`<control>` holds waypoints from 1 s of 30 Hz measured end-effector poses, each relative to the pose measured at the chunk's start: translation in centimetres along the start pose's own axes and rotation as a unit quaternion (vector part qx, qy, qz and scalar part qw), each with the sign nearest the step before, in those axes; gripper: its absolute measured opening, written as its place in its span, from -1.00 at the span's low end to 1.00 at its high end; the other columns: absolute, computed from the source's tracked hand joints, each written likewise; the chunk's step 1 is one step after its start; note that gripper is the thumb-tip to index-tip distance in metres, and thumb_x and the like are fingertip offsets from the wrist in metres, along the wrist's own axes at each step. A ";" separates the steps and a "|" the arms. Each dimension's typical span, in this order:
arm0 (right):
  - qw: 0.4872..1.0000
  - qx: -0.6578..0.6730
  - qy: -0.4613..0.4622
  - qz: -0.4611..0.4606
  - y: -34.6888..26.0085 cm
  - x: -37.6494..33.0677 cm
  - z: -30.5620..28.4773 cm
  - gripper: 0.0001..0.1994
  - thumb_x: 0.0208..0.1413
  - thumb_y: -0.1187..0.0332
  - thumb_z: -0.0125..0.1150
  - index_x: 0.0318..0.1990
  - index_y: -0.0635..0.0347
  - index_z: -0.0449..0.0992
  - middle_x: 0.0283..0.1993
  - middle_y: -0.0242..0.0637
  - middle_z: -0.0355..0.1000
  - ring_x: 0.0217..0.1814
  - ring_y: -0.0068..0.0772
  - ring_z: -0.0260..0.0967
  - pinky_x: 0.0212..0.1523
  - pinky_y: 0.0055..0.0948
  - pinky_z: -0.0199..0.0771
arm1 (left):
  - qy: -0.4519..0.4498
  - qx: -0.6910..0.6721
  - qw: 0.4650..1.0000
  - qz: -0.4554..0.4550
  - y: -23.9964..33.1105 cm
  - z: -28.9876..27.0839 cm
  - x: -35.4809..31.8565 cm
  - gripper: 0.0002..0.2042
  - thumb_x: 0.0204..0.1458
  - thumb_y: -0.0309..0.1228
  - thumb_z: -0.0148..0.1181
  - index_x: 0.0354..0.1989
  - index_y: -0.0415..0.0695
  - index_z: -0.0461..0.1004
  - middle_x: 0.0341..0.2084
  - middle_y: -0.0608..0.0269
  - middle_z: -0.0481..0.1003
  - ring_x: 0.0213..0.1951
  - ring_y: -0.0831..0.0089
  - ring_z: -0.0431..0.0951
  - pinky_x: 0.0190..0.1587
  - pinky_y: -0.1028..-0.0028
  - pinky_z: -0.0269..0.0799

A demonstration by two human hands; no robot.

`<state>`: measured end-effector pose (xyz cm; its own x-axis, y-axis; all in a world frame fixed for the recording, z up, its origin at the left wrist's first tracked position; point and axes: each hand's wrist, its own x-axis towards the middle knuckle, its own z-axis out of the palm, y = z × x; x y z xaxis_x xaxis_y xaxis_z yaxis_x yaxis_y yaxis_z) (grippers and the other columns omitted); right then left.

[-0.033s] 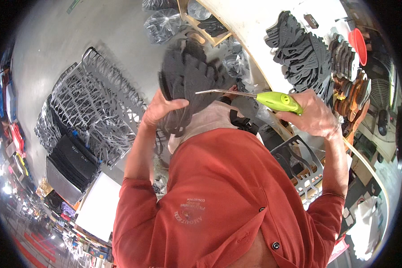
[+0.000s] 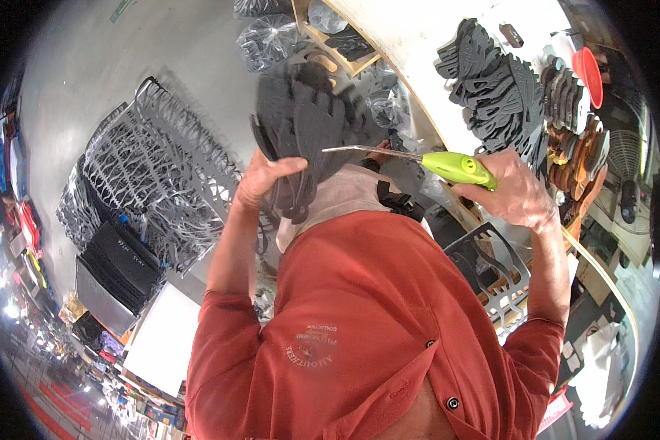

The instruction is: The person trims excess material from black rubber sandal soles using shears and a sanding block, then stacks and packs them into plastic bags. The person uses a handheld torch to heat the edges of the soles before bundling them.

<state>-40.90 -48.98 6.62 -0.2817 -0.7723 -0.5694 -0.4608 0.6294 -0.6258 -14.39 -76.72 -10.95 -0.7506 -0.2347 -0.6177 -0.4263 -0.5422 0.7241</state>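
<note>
My left hand point(image 2: 268, 177) is closed round a fanned bundle of dark grey, flat cut-out pieces point(image 2: 304, 121), its thumb lying across the near side. The pieces have slots and scalloped edges, and some are blurred. In my right hand point(image 2: 515, 189) is a bright green-handled tool point(image 2: 458, 169) with a thin metal shaft, gripped by its handle. The shaft points left, and its tip lies in front of the bundle in the picture; I cannot tell whether it touches. My left fingers are mostly hidden behind the pieces.
A white table point(image 2: 411, 22) curves along the right, bearing a heap of similar dark cut-outs point(image 2: 491, 88), brown sole-shaped pieces point(image 2: 579, 165) and a red bowl point(image 2: 587, 77). Perforated grey offcut sheets point(image 2: 150, 161) and black sheets point(image 2: 121, 260) stand at left. Plastic bags point(image 2: 268, 42) lie at the far side.
The bundle in my left hand has shifted a little to the left and its pieces lie differently. My right hand and the green-handled tool have hardly moved.
</note>
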 end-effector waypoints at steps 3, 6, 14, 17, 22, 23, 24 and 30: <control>0.999 -0.050 0.019 0.005 -0.1 -0.8 1.3 -0.71 0.05 0.34 0.50 -0.14 0.33 0.64 -0.48 -0.05 0.49 -0.54 -0.24 0.39 -0.40 -0.32 0.42 | 0.023 -0.175 0.983 0.041 -0.1 1.6 0.6 -0.32 -0.09 -0.23 0.36 0.23 -0.33 0.40 0.03 -0.05 0.57 0.03 0.16 0.61 0.13 0.24 0.54; 0.998 0.004 0.049 -0.026 -0.1 -1.2 2.3 -0.73 0.11 0.33 0.45 -0.10 0.30 0.64 -0.44 0.03 0.52 -0.48 -0.06 0.47 -0.37 -0.27 0.48 | 0.004 -0.272 0.952 0.143 0.6 2.7 2.4 -0.26 -0.01 0.00 0.22 0.25 -0.34 0.37 0.07 -0.02 0.53 0.17 0.03 0.52 0.27 0.11 0.42; 0.993 0.075 0.090 0.022 -0.1 -2.5 3.5 -0.78 0.13 0.37 0.43 -0.12 0.26 0.62 -0.45 -0.06 0.53 -0.46 -0.26 0.53 -0.35 -0.31 0.48 | -0.033 -0.412 0.870 0.268 2.5 2.3 5.6 -0.32 0.07 0.14 0.18 0.20 -0.15 0.43 0.09 0.13 0.49 0.40 -0.01 0.26 0.48 -0.18 0.00; 0.995 -0.008 0.097 -0.001 0.0 -2.3 4.3 -0.81 0.13 0.33 0.44 -0.22 0.25 0.62 -0.46 -0.04 0.51 -0.44 -0.01 0.52 -0.38 -0.24 0.47 | -0.059 -0.426 0.849 0.307 3.1 1.6 6.0 -0.35 0.10 0.13 0.17 0.21 -0.13 0.44 0.08 0.15 0.52 0.39 -0.03 0.27 0.49 -0.28 -0.07; 0.994 0.016 0.111 0.004 -0.1 -2.1 4.9 -0.80 0.12 0.32 0.44 -0.22 0.25 0.62 -0.46 -0.02 0.50 -0.40 0.02 0.54 -0.38 -0.22 0.47 | -0.082 -0.458 0.820 0.333 3.7 1.4 6.4 -0.37 0.14 0.12 0.15 0.23 -0.12 0.45 0.10 0.13 0.52 0.37 -0.02 0.32 0.49 -0.25 -0.07; 0.993 0.005 0.116 -0.007 -0.2 -2.1 4.8 -0.79 0.11 0.32 0.45 -0.21 0.26 0.62 -0.45 -0.01 0.51 -0.40 0.02 0.54 -0.38 -0.23 0.47 | -0.086 -0.464 0.814 0.338 3.8 1.4 6.5 -0.37 0.14 0.11 0.14 0.23 -0.11 0.45 0.11 0.12 0.52 0.36 -0.02 0.33 0.50 -0.24 -0.07; 0.994 -0.003 0.113 -0.013 -0.2 -2.0 4.8 -0.79 0.11 0.33 0.45 -0.21 0.26 0.62 -0.45 -0.01 0.51 -0.40 0.02 0.55 -0.39 -0.24 0.47 | -0.076 -0.467 0.815 0.335 3.9 1.4 6.5 -0.38 0.14 0.11 0.14 0.22 -0.13 0.45 0.10 0.12 0.52 0.35 -0.03 0.35 0.48 -0.23 -0.03; 0.989 0.026 0.142 -0.016 -0.5 -1.2 3.8 -0.78 0.11 0.37 0.45 -0.15 0.30 0.66 -0.51 -0.14 0.49 -0.57 -0.38 0.38 -0.45 -0.38 0.40 | -0.010 -0.415 0.860 0.297 3.0 0.5 5.1 -0.28 0.08 0.12 0.18 0.25 -0.22 0.40 0.08 0.02 0.53 0.25 -0.01 0.47 0.33 -0.07 0.33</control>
<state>-37.12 -48.03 5.63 -0.4961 -0.7804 -0.3806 -0.4321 0.6022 -0.6714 -19.71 -79.13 -11.78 -0.7232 -0.6596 -0.2044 0.5359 -0.7228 0.4364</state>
